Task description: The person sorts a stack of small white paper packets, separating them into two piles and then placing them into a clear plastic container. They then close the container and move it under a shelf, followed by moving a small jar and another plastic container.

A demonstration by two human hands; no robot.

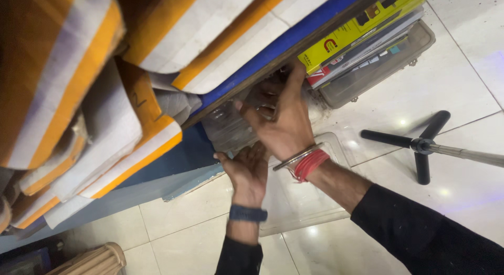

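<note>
Both hands reached under blue shelf edge [273, 49], right hand [283, 123] fingers curled on clear plastic box [231, 128], left hand [247, 170] pressed open below it, tiled floor [199, 217] beneath.

At 10 o'clock we see flat cardboard boxes [79, 96] striped orange and white, edged by 1 blue shelf board [278, 46]. At 1 o'clock lies a yellow packet [352, 36]. Our right wrist wears red thread bands [310, 165]; our left, a dark blue band [248, 213].
</note>
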